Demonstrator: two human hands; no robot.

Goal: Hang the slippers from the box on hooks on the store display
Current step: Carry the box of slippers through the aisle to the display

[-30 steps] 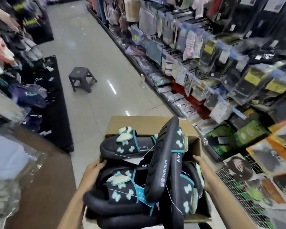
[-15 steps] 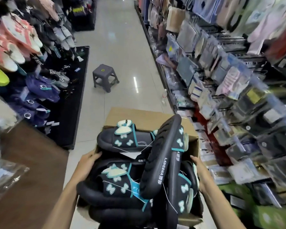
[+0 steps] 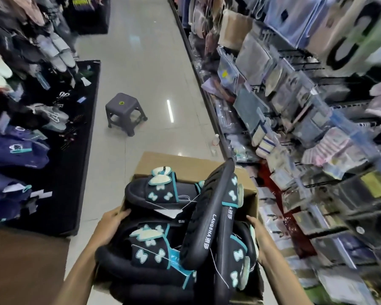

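Observation:
A brown cardboard box [image 3: 180, 165] sits low in the middle of the view, filled with several black slippers with teal and white bows [image 3: 161, 190]. One slipper [image 3: 209, 219] stands on edge, its "LANGSHA" sole up. My left hand [image 3: 111, 223] grips the box's left side. On the box's right side, my right hand [image 3: 259, 236] holds the wall, its fingers partly hidden behind the slippers. The slipper display [image 3: 20, 137] with hanging pairs runs along the left.
A grey plastic stool [image 3: 124, 111] stands in the tiled aisle ahead. Racks of packaged goods [image 3: 295, 111] line the right side. A black base panel [image 3: 84, 137] edges the left display. A brown surface [image 3: 24, 267] lies at the lower left.
The view has swung left and moved up the aisle; the left slipper display and the stool now sit closer. Both hands keep holding the box as before.

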